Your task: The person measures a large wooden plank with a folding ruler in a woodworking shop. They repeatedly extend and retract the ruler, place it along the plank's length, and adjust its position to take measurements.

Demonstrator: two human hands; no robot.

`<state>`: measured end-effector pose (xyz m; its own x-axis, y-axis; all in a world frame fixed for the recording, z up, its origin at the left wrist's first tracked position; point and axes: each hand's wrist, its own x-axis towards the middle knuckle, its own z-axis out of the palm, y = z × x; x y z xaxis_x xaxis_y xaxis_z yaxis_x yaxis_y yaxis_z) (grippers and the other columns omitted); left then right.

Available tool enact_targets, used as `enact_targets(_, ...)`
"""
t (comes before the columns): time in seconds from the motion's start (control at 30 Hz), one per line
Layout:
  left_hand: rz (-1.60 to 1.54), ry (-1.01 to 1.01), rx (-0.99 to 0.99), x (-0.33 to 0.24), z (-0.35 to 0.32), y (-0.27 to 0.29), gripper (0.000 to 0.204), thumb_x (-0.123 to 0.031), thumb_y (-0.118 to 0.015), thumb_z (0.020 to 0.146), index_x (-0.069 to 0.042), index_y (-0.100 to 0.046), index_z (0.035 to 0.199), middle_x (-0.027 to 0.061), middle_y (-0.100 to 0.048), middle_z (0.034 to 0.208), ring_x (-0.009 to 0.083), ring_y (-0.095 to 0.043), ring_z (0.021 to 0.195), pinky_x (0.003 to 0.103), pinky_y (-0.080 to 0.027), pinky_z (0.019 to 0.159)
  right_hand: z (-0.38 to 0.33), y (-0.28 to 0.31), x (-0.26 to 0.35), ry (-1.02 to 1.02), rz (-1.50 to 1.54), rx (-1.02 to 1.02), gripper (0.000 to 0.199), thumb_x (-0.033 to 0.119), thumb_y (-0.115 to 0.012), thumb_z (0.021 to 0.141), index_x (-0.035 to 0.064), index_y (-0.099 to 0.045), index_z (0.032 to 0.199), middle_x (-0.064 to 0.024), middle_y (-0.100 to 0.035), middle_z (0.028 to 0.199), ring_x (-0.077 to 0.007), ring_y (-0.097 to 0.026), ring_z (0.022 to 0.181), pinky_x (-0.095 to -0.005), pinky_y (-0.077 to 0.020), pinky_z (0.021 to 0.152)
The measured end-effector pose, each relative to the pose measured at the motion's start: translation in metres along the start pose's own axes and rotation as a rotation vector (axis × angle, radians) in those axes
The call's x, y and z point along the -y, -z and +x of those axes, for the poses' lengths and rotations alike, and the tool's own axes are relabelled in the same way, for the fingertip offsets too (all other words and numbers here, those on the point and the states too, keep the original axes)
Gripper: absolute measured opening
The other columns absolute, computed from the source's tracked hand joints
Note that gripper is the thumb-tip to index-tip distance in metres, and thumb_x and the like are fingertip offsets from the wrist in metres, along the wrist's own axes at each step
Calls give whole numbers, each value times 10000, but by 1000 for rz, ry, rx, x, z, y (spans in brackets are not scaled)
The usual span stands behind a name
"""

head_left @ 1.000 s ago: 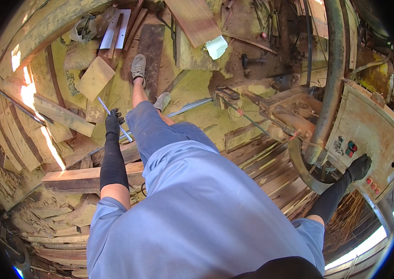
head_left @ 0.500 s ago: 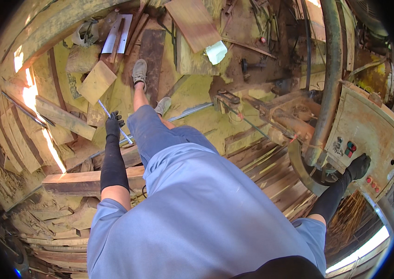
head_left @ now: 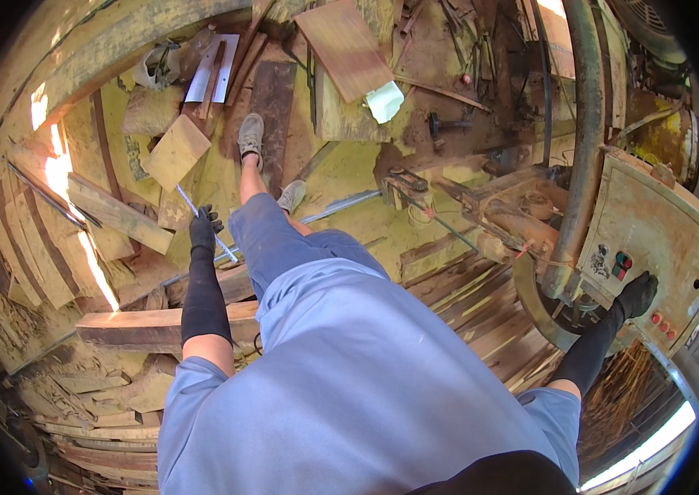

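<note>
My left hand [head_left: 203,228], in a black glove, is closed around a thin light-blue and white strip [head_left: 226,250]. The strip slants past a square wood block [head_left: 177,152] and sticks out on both sides of the hand. At the right, my gloved right hand [head_left: 638,295] is at the face of a worn metal control panel [head_left: 654,216]. It lies just below a red and green switch [head_left: 621,265] and above several red buttons [head_left: 663,326]. The dark glove hides how its fingers are bent.
A thick beam [head_left: 169,326] lies left of my body, with planks [head_left: 23,243] beyond. A reddish board [head_left: 345,51] lies ahead. Rusty machinery with a large wheel [head_left: 543,301] stands beside the panel, next to an upright pipe [head_left: 588,140]. A metal rail [head_left: 341,205] crosses the floor.
The whole view has shifted slightly, with the floor things lower and a little to the right. Both hands keep their places at the strip and the panel.
</note>
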<state>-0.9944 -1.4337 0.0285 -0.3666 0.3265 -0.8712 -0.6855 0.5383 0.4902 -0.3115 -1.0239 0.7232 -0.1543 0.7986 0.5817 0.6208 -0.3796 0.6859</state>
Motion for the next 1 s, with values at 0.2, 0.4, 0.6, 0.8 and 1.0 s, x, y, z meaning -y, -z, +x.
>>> enact_targets(0.2, -1, 0, -2, -2, -2, 1, 451, -389, -440, 990, -13, -554, 1210, 83, -589, 855, 182, -586, 636, 319, -524, 583, -1, -5, -2, 10, 63, -39, 289, 314, -519, 931, 47, -630, 959, -163, -662, 965, -336, -628, 919, -408, -492, 792)
enact_targets(0.4, -8, -6, -1, -2, -1, 6, 437, -383, -445, 988, -18, -554, 1202, 80, -590, 846, 180, -585, 615, 317, -521, 567, 0, -9, -4, 25, 36, -32, 288, 316, -512, 935, 53, -625, 952, -163, -660, 959, -336, -623, 915, -405, -491, 794)
enact_targets(0.6, -28, -9, -6, -9, -2, 9, 435, -380, -457, 986, -17, -550, 1207, 76, -587, 839, 182, -586, 605, 315, -520, 558, -2, -3, 5, -12, 20, -23, 280, 311, -512, 935, 55, -625, 947, -168, -658, 959, -335, -622, 920, -411, -493, 781)
enact_targets(0.8, -17, -8, -13, -8, -3, 12, 441, -388, -451, 992, -18, -550, 1210, 75, -588, 837, 183, -591, 606, 317, -524, 558, 2, -15, -7, -1, 26, 1, 295, 307, -498, 934, 43, -628, 960, -175, -656, 981, -345, -618, 935, -419, -484, 804)
enact_targets(1.0, -13, -10, -15, -7, -4, 14, 456, -401, -440, 997, -16, -546, 1217, 76, -590, 841, 180, -591, 608, 318, -528, 568, 1, -10, 0, -51, 37, 31, 312, 316, -487, 934, 40, -629, 971, -182, -654, 992, -347, -615, 952, -418, -480, 820)
